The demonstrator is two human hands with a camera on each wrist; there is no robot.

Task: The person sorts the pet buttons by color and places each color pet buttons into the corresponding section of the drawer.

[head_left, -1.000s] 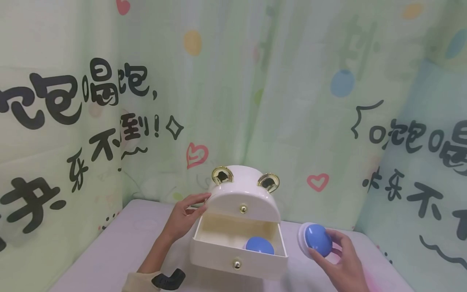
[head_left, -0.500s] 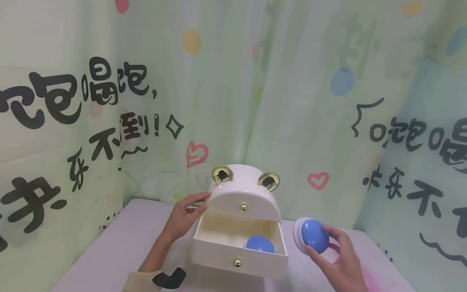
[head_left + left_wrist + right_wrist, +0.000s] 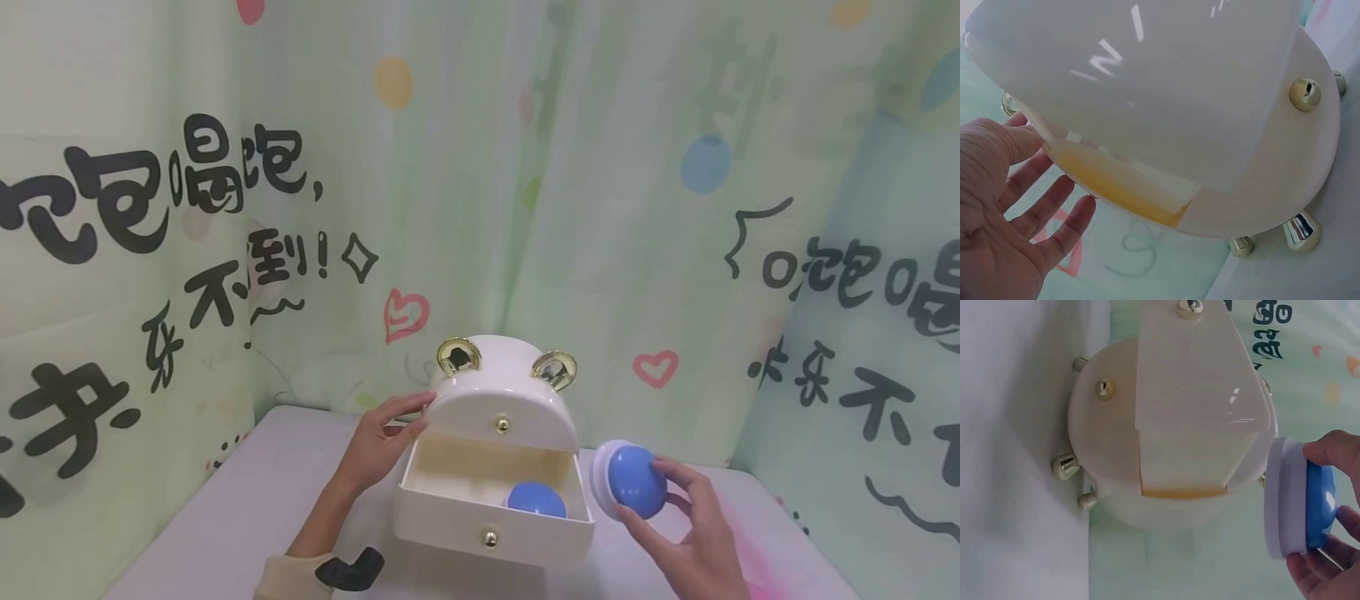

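Note:
My right hand [image 3: 693,533] pinches a round push button [image 3: 636,482] with a blue dome and white base, holding it tilted in the air just right of the drawer box. That white drawer box [image 3: 498,408] has gold eye-like ornaments on top and gold knobs. Its lower drawer [image 3: 495,521] is pulled out, and a second blue push button [image 3: 537,498] lies inside at the front right. My left hand [image 3: 382,442] touches the box's left side with extended fingers [image 3: 1054,200]. In the right wrist view, the held button's white base [image 3: 1285,497] faces the box.
The drawer box stands on a pale table [image 3: 300,450] and has gold feet [image 3: 1302,231]. Behind and on both sides hangs a pale green curtain [image 3: 465,208] with printed characters and hearts. A black strap [image 3: 351,571] shows at the left sleeve.
My right hand has moved left and slightly up with the push button, closer to the drawer box. My left hand stays at the box's side. The drawer remains pulled out.

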